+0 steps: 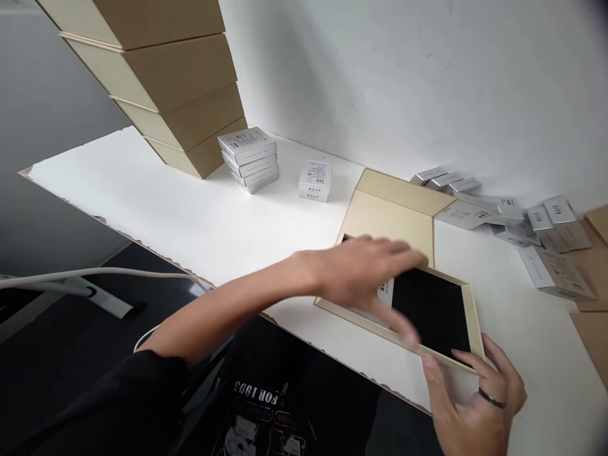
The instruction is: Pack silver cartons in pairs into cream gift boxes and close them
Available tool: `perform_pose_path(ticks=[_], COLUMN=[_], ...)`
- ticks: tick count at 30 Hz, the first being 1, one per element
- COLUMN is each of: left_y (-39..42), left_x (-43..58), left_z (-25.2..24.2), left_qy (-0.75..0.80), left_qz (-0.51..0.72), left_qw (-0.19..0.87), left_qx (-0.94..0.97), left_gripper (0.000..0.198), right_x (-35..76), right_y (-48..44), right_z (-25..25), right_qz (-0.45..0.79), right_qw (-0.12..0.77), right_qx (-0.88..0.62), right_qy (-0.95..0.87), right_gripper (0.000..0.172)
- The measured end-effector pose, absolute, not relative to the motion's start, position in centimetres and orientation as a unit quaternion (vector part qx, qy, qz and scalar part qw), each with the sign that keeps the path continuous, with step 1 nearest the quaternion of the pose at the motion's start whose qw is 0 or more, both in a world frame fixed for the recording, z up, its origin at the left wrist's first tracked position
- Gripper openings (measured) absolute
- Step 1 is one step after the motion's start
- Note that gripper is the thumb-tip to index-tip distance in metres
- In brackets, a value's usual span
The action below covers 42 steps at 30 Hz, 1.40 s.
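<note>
A cream gift box (396,218) lies on the white table with its hinged lid folded back. Inside, its black lining (430,310) shows on the right. My left hand (361,275) is over the left part of the box, thumb and fingers spread apart and slightly blurred. Beneath that palm, the edge of a small white carton (386,292) shows inside the box; the rest is hidden. With thumb outside and a finger over the rim, my right hand (479,392) grips the box's near right corner. A dark ring is on one finger.
Tall cream boxes (199,101) stand stacked at the back left. Beside them are a pile of small silver-white cartons (251,158) and a shorter stack (315,180). Several more cartons (553,269) lie scattered at the right, near brown cardboard (589,266). The table (190,215) has a chipped front edge.
</note>
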<state>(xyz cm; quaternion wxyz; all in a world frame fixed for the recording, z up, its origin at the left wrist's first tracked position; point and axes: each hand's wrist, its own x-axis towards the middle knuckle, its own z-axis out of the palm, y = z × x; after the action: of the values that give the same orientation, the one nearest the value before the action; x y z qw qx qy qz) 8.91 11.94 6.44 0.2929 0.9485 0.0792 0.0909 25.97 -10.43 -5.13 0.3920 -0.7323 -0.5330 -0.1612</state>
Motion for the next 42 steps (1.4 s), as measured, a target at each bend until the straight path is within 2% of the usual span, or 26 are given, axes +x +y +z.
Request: perform_pose_path(ticks=[2,4,6,8,14,16,18,20,22,25,29,32,37,40,42], left_y=[14.4,17.6,20.8,23.4,24.6,23.8,22.5,20.7,18.3,14.5,11.5,11.6,12.7,11.9,10.8], left_x=[8.8,9.1,9.4,9.5,8.2,7.7,7.2,7.0,7.3,8.7,9.9,8.2,3.6,4.1,5.8], left_z=[5.4,3.8,2.0,0.7,1.1,2.7,5.0,7.2,9.0,10.4,10.3,10.1,9.7,8.8,8.2], left_qy=[0.194,0.393,0.54,0.605,0.635,0.581,0.477,0.332,0.174,0.071,0.147,0.185,0.199,0.204,0.17], left_qz=[0.256,0.372,0.389,0.378,0.416,0.489,0.534,0.468,0.323,0.115,-0.102,-0.096,-0.002,0.047,0.06], left_qw=[0.288,0.206,0.137,0.129,0.192,0.19,0.243,0.347,0.406,0.358,0.254,0.205,0.23,0.269,0.279], left_qx=[0.902,0.815,0.734,0.689,0.622,0.622,0.654,0.742,0.837,0.924,0.95,0.956,0.953,0.94,0.943], left_gripper=[0.052,0.043,0.065,0.082,0.072,0.067,0.056,0.047,0.047,0.065,0.084,0.089,0.052,0.059,0.059], right_x=[25.6,25.2,24.9,24.7,24.9,25.1,25.1,25.1,25.1,25.1,24.9,24.7,24.4,24.4,24.7], right_y=[-10.4,-10.3,-10.2,-10.1,-10.4,-10.6,-10.7,-10.7,-10.7,-10.7,-10.8,-10.7,-10.5,-10.5,-10.6], right_z=[-5.3,-5.4,-5.4,-5.4,-6.1,-6.2,-6.3,-6.2,-6.2,-6.2,-6.0,-5.7,-5.3,-5.6,-5.8], right_qz=[-0.138,-0.122,-0.113,-0.102,-0.06,-0.047,-0.032,-0.02,-0.019,-0.017,-0.011,-0.011,-0.003,-0.008,-0.014], right_qw=[0.408,0.417,0.427,0.441,0.465,0.468,0.47,0.469,0.463,0.461,0.461,0.456,0.458,0.454,0.457], right_qx=[-0.742,-0.751,-0.753,-0.753,-0.757,-0.758,-0.761,-0.764,-0.765,-0.766,-0.767,-0.767,-0.764,-0.762,-0.751], right_qy=[-0.513,-0.497,-0.487,-0.478,-0.456,-0.452,-0.446,-0.442,-0.447,-0.448,-0.447,-0.451,-0.454,-0.462,-0.475], right_gripper=[0.05,0.054,0.054,0.054,0.058,0.057,0.057,0.056,0.056,0.056,0.054,0.053,0.055,0.058,0.067])
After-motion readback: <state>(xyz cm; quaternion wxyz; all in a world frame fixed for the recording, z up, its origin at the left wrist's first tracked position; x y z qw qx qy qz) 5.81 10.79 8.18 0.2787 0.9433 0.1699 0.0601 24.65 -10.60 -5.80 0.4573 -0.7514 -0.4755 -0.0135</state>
